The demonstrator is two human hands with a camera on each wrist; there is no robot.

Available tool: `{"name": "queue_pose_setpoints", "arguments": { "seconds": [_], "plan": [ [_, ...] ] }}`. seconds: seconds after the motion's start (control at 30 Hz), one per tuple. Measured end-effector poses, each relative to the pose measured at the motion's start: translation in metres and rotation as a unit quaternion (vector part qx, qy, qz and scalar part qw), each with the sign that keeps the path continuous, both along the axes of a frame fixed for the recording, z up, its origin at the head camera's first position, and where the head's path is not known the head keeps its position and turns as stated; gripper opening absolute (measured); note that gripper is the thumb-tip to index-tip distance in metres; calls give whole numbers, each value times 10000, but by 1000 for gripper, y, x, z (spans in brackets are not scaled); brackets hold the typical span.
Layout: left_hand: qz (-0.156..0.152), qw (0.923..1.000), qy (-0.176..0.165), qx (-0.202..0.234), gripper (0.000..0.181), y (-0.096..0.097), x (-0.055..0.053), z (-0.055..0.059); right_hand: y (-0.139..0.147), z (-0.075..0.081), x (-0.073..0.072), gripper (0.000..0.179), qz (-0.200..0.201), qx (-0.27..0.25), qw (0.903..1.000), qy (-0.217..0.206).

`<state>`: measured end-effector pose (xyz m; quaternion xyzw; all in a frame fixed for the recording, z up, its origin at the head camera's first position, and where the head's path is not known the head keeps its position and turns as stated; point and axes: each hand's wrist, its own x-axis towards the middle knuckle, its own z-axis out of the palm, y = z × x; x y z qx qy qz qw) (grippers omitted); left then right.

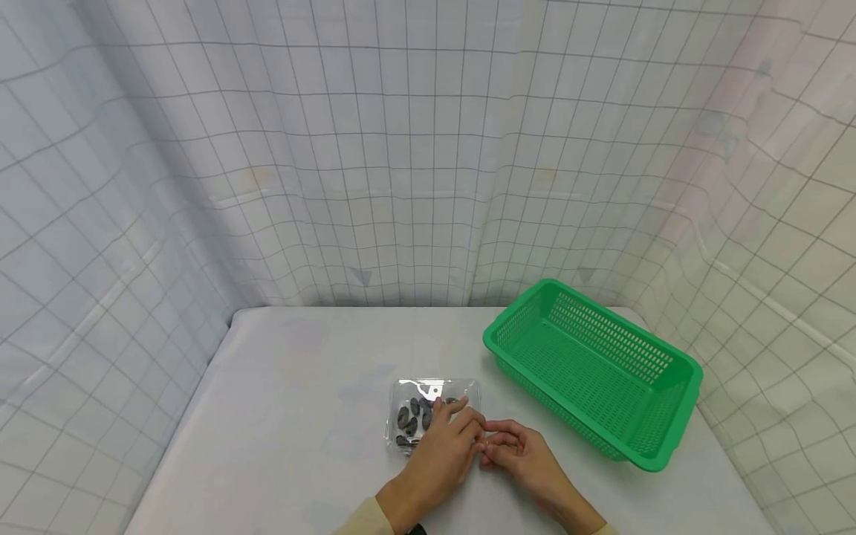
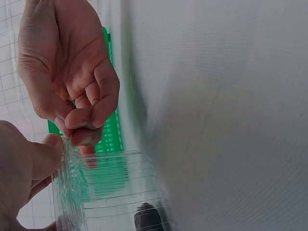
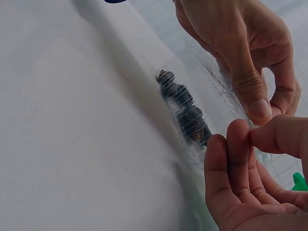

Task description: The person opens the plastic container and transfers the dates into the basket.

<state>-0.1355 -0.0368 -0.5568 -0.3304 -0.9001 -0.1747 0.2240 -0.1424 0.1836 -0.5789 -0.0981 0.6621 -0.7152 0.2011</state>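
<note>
A clear plastic box (image 1: 401, 390) with a lid stands on the table, and several dark oval pieces (image 1: 403, 417) lie inside it. Through its ridged side I see some of these dark pieces (image 3: 185, 108) in the right wrist view; their kind is unclear. My left hand (image 1: 438, 453) reaches over the box and grips its rim near the right front corner, thumb at the edge (image 2: 65, 163). At that same corner, my right hand (image 1: 528, 461) pinches the rim between thumb and forefinger. The fingertips of both hands almost meet there, covering the corner itself.
A green perforated plastic basket (image 1: 582, 371) stands at an angle on the right of the table, just beyond my right hand. White cloth covers the table (image 1: 267, 416). Grid-patterned white curtains (image 1: 401, 148) hang behind and along both sides.
</note>
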Motion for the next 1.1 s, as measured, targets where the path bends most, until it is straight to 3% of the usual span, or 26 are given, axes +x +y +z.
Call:
{"name": "queue_pose_setpoints", "arguments": {
  "seconds": [0.33, 0.53, 0.63, 1.0, 1.1],
  "plan": [
    [46, 9999, 37, -95, 13, -1, 2, -1, -4, 1, 0, 53, -130, 140, 9997, -142],
    [-62, 9960, -491, 746, 11, -2, 1, 13, -5, 0, 1, 51, -285, 297, 9990, -152],
    [-114, 9948, -578, 830, 14, -3, 1, 15, -6, 0, 2, 50, -362, 375, 9985, -166],
    [-59, 9993, 249, 266, 25, -9, 1, 3, -10, 4, 2, 48, -189, 348, 9992, -59],
    [-76, 9994, 257, 205, 27, -12, 2, 2, -11, 4, 2, 51, -154, 374, 9992, -19]
  ]
}}
